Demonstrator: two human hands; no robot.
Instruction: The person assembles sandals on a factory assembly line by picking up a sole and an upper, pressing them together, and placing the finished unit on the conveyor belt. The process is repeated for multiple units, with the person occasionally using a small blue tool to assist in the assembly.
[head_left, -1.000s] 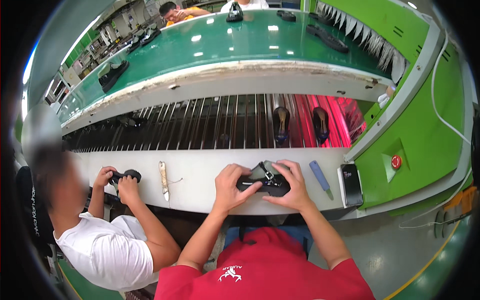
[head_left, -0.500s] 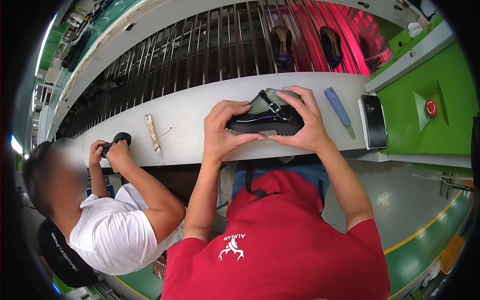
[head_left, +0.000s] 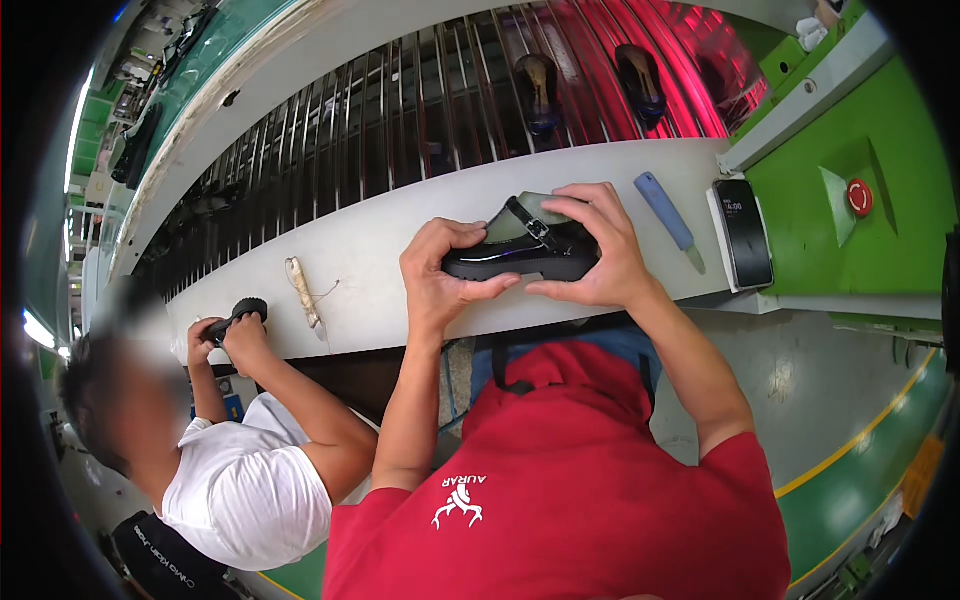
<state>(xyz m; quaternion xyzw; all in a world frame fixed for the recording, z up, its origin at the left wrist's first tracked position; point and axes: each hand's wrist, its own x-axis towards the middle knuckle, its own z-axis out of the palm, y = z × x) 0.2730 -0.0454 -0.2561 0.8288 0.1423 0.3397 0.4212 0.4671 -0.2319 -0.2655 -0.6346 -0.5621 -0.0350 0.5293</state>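
A black shoe (head_left: 520,252) with a thick glossy sole and a buckled strap lies on its side between both my hands, just above the white workbench (head_left: 380,260). My left hand (head_left: 440,275) grips its left end, thumb along the sole. My right hand (head_left: 595,250) wraps over its right end from above, fingers on the upper.
A blue-handled tool (head_left: 668,215) and a black phone (head_left: 745,232) lie right of my hands. A tan brush-like tool (head_left: 302,290) lies to the left. A co-worker in white (head_left: 250,490) holds a black shoe (head_left: 238,315). Two shoes (head_left: 540,90) ride the metal-bar conveyor beyond. A red button (head_left: 859,197) sits on the green panel.
The view has tilted further down and closer. My hands have turned the shoe so its sole faces me, right hand now over the top.
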